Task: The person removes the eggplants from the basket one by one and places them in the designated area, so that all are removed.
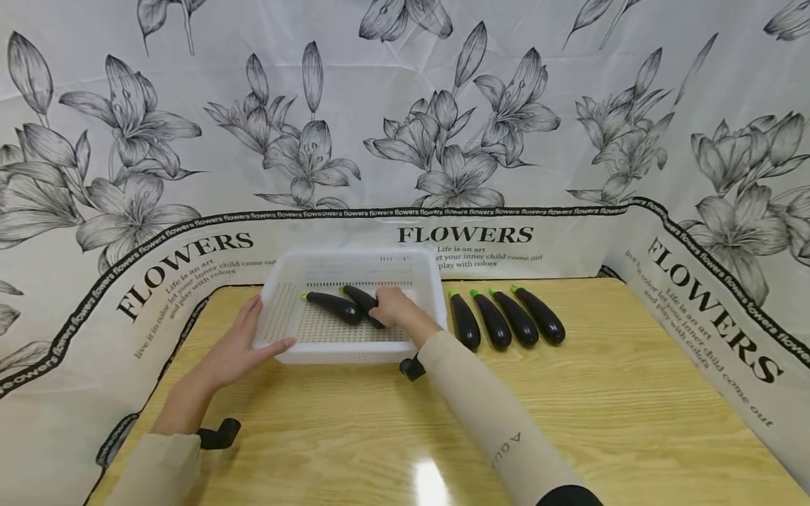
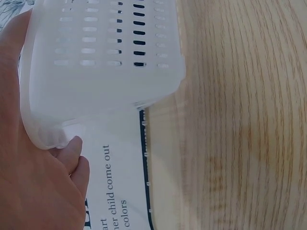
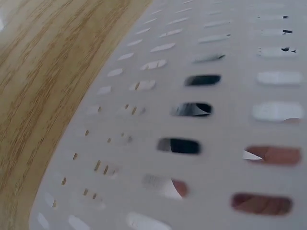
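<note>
A white plastic basket (image 1: pixel 354 349) with slotted walls stands on the table. My left hand (image 1: pixel 224 355) grips its left front corner, thumb over the front rim and fingers along the left side. In the left wrist view, fingertips curl at the basket's (image 2: pixel 96 91) corner. Inside, my right hand (image 1: pixel 394 307) holds the lower end of an eggplant (image 1: pixel 358 298), whose green stem points away. Another eggplant (image 1: pixel 333 308) lies on the basket floor just left of it. The right wrist view is filled by the basket wall (image 3: pixel 230 129), with fingers showing through some slots.
Several more eggplants (image 1: pixel 496 327) lie side by side on the wooden table (image 1: pixel 354 436), right of the basket, green stems toward the back. A white cloth (image 1: pixel 468 263) with printed flowers and lettering hangs behind the table and along both sides.
</note>
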Demonstrator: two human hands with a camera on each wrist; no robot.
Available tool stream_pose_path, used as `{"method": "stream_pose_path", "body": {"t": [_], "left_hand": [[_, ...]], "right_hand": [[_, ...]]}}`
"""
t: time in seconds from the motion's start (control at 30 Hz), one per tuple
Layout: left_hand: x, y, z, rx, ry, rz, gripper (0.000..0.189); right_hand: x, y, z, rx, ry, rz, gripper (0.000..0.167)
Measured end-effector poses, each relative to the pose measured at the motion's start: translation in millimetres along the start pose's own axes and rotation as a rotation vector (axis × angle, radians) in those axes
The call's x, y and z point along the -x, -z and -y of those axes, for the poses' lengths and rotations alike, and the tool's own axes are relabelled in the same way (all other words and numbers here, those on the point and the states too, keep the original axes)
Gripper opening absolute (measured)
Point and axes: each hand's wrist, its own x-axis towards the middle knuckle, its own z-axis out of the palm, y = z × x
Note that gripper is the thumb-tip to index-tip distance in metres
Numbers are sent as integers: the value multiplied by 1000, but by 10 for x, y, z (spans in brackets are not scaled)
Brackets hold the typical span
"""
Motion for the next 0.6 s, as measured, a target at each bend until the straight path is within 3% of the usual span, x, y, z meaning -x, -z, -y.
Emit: {"method": "stream_pose_path", "body": {"t": [0.6], "left_hand": [[-2, -4, -27, 23, 3, 3, 111]], "right_hand": [[507, 474, -168, -13, 100, -82, 46]]}}
